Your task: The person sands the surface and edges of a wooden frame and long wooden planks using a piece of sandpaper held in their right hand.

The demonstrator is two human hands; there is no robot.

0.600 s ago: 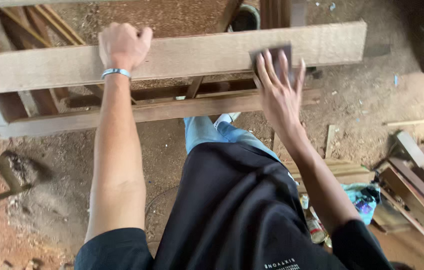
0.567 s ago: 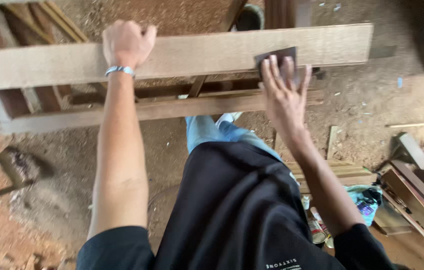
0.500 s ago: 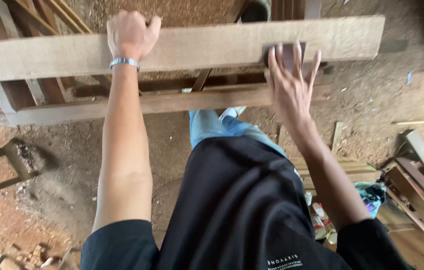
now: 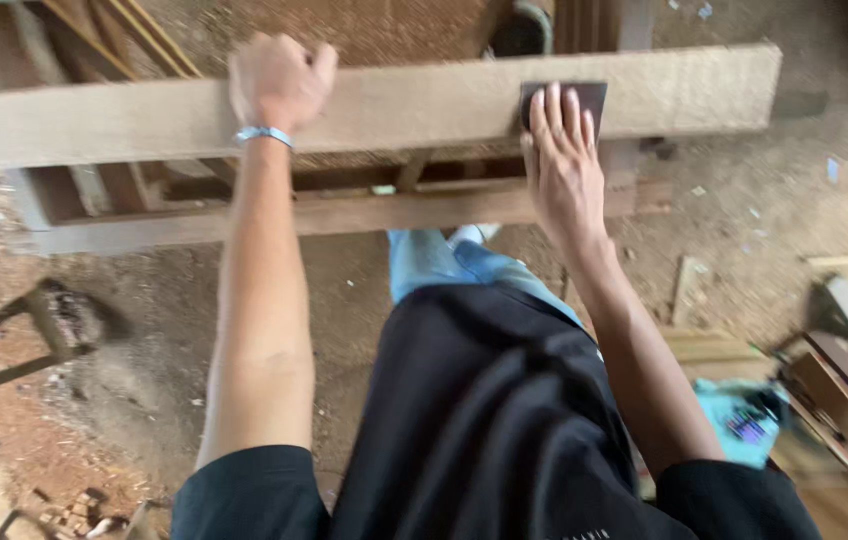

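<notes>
Left hand (image 4: 279, 80) grips the pale plank (image 4: 394, 105); right hand (image 4: 562, 165) lies flat, fingers spread, on seemingly dark sandpaper (image 4: 562, 98).

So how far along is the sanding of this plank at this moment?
Done: cannot tell; blur hides any smoothed patches on the wooden plank. In hand: the right hand presses a dark sandpaper sheet flat near the plank's right end, while the left hand grips its far edge. Left: the long stretch toward the left end looks untouched by either hand.
</notes>
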